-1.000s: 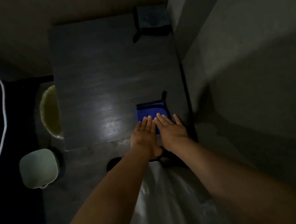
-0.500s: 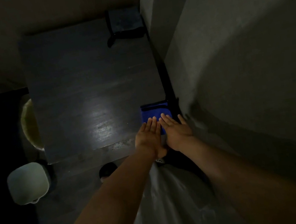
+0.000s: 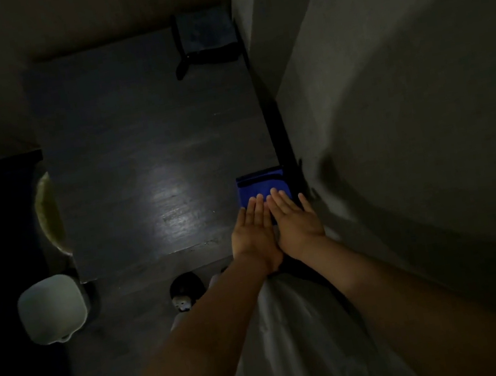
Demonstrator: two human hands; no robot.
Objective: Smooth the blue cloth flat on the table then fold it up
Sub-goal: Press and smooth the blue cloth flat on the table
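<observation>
The blue cloth (image 3: 261, 185) lies as a small folded rectangle with a dark trimmed far edge, at the near right corner of the dark table (image 3: 144, 158), close to the wall. My left hand (image 3: 255, 230) and my right hand (image 3: 295, 219) rest side by side, palms down and fingers straight, pressing flat on its near half. Neither hand grips anything. The hands hide the cloth's near part.
A second folded cloth with a black strap (image 3: 205, 40) sits at the table's far right corner. The grey wall (image 3: 388, 100) runs along the right. Left of the table are a yellowish round basket (image 3: 48, 216) and a white bin (image 3: 51, 308). A dark slipper (image 3: 186, 290) lies below the table's near edge.
The cloth and both hands have slid right, up to the table's right edge by the wall. The cloth's black strap no longer sticks out at the far corner. The view has swung left.
</observation>
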